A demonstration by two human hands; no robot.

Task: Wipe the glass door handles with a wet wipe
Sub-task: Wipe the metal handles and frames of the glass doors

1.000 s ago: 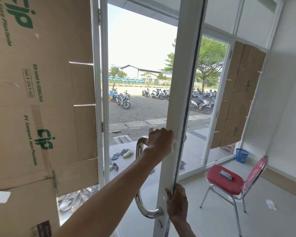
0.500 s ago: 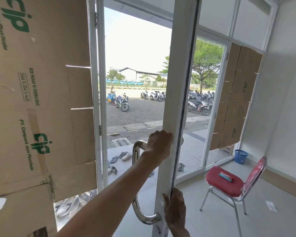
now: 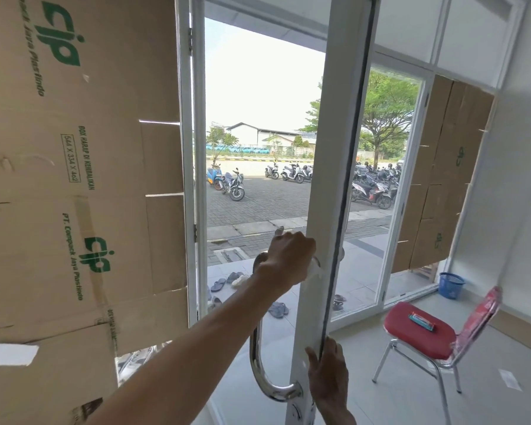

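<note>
A glass door in a white frame (image 3: pixel 325 179) stands open edge-on in front of me. A curved chrome handle (image 3: pixel 256 357) is fixed to its left face. My left hand (image 3: pixel 288 259) grips the top end of the handle, with a white wet wipe (image 3: pixel 314 273) bunched under its fingers against the frame. Lower down, my right hand (image 3: pixel 328 374) holds the door's edge just above the handle's bottom mount, thumb on the left face and fingers round the dark seal. The handle on the other face is mostly hidden behind the frame.
Cardboard sheets (image 3: pixel 74 179) cover the glazing on the left. To the right stand a red chair (image 3: pixel 420 332) with a small packet (image 3: pixel 421 321) on its seat and a blue basket (image 3: pixel 451 285). Sandals (image 3: pixel 227 280) lie outside the doorway; motorbikes are parked beyond.
Both hands keep their places on the handle top and the door edge. Only the view has shifted a little.
</note>
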